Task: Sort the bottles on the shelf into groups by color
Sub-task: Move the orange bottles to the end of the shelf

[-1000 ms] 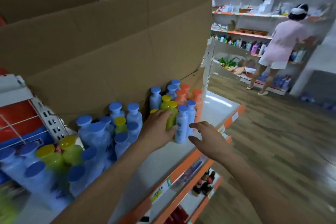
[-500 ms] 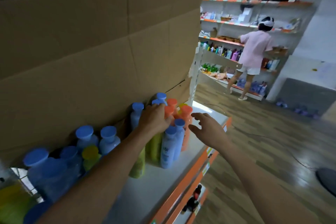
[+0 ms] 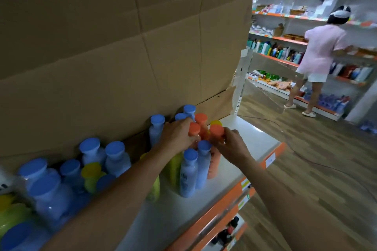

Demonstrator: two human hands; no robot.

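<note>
Blue, yellow-green and orange bottles stand mixed on a white shelf with an orange front edge. My left hand grips an orange-capped bottle at its neck in the right-hand cluster. My right hand grips a second orange bottle just below its cap. Two blue bottles stand in front of them, with a third orange cap and a yellow cap behind. More blue bottles and yellow-green ones crowd the left part of the shelf.
A tall cardboard sheet backs the shelf. The shelf's right end is bare up to a white upright post. A lower shelf holds dark bottles. Across the wooden floor a person in pink stands at stocked shelves.
My right hand moved in from the open air and closed around an orange bottle's neck. My left hand shifted from the yellow-green bottle's area onto an orange bottle. The camera moved closer.
</note>
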